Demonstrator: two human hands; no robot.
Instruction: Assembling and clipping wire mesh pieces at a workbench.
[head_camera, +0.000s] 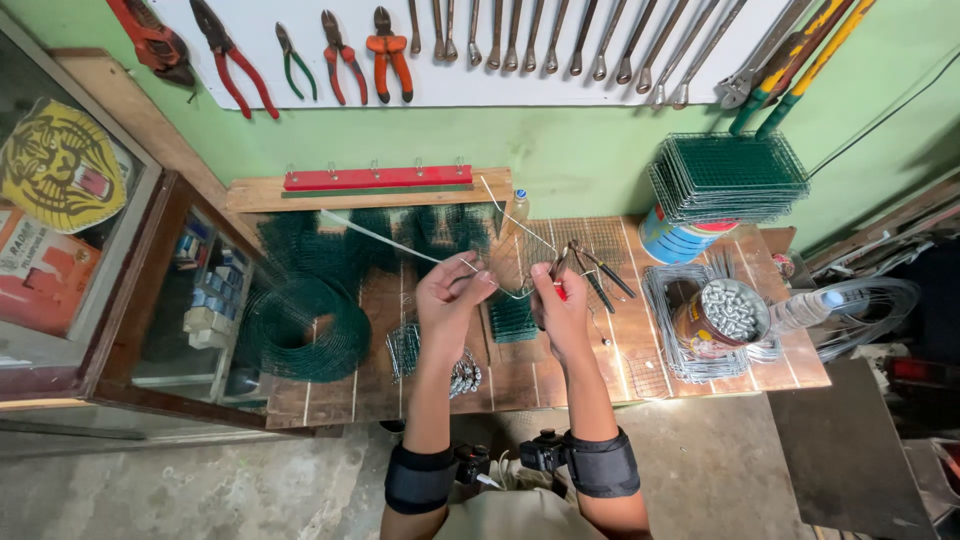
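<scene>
My left hand (449, 296) pinches a long, thin silver wire (400, 240) that runs up and to the left over the wooden workbench (520, 375). My right hand (560, 305) grips red-handled pliers (566, 268) whose jaws meet the wire between my two hands. Both hands hover close together above the middle of the bench, over a small green mesh piece (513, 318).
A roll of green wire mesh (300, 328) lies at left, and a stack of green mesh panels (727, 177) rests on a blue can at back right. A tin of metal parts (722, 316) sits on grey wire frames. Pliers and wrenches hang on the wall board.
</scene>
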